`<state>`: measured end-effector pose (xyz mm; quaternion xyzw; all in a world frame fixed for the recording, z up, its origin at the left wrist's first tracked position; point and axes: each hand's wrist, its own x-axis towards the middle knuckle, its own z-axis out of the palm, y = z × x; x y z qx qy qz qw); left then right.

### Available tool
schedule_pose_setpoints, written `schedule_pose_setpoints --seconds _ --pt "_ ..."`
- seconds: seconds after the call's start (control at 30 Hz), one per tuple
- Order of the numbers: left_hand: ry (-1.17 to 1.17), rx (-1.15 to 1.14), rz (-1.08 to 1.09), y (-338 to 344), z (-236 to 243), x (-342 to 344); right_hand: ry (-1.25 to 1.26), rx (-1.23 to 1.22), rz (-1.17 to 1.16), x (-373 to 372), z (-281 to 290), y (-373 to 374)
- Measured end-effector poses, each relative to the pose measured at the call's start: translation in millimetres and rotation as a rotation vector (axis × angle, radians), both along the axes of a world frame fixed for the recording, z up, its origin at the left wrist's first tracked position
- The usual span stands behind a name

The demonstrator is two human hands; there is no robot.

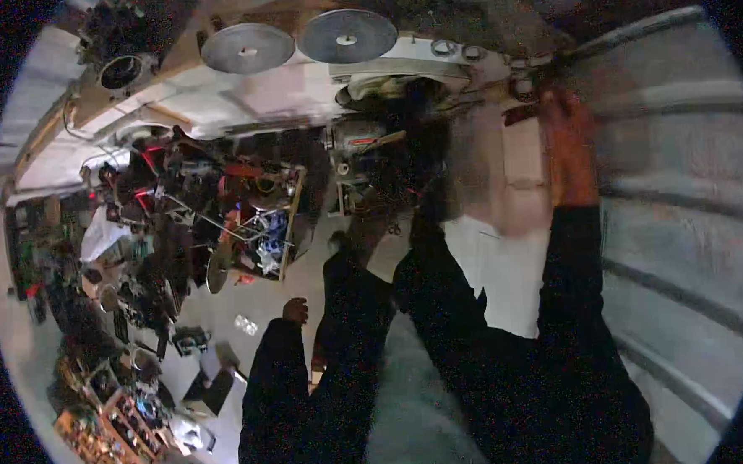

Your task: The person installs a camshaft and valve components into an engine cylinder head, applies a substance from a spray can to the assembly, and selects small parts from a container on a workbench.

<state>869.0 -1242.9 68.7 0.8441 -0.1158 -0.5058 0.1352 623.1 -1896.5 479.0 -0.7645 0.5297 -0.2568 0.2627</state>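
Note:
My left hand (296, 311) hangs low at the end of a dark sleeve, above the grey floor. Its fingers look curled, and no object shows in them. Raised at the right is my right hand (572, 154), smeared by motion, beside a pale upright panel (523, 153) and in front of the ribbed grey door (678, 157). Its fingers are too blurred to tell whether they hold or touch anything. A dark reddish item (522, 114) appears close to its fingertips, also blurred.
Two round grey discs (346, 37) hang at the top. A grey machine (358, 138) stands ahead. At the left are a cluttered cart (294, 228), a wooden rack (113, 434) and an open dark box (210, 392). A crumpled clear item (245, 324) lies on the floor.

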Motion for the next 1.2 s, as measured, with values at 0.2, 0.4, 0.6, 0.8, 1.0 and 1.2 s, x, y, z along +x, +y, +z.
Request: schedule_pose_setpoints --seconds 0.2,0.4,0.6,0.8,1.0,1.2 --pt "-0.112 0.053 0.184 -43 23 -78 -0.021 -0.368 -0.013 38 -39 -147" --pt "-0.239 0.138 0.206 -146 55 -146 -0.053 0.243 0.016 26 -87 -196" --pt "-0.173 -0.222 -0.037 -301 123 -105 -0.129 0.163 -0.095 9 -76 -199" --pt "-0.224 -0.714 -0.074 -412 169 -80 0.156 -0.51 0.254 18 -33 -151" --pt "-0.125 -0.704 -0.097 -431 223 -108 0.586 -0.651 0.568 10 -40 -151" --pt "0.093 -0.577 -0.075 -397 177 -138 0.364 -0.765 0.606 -3 -19 -179"
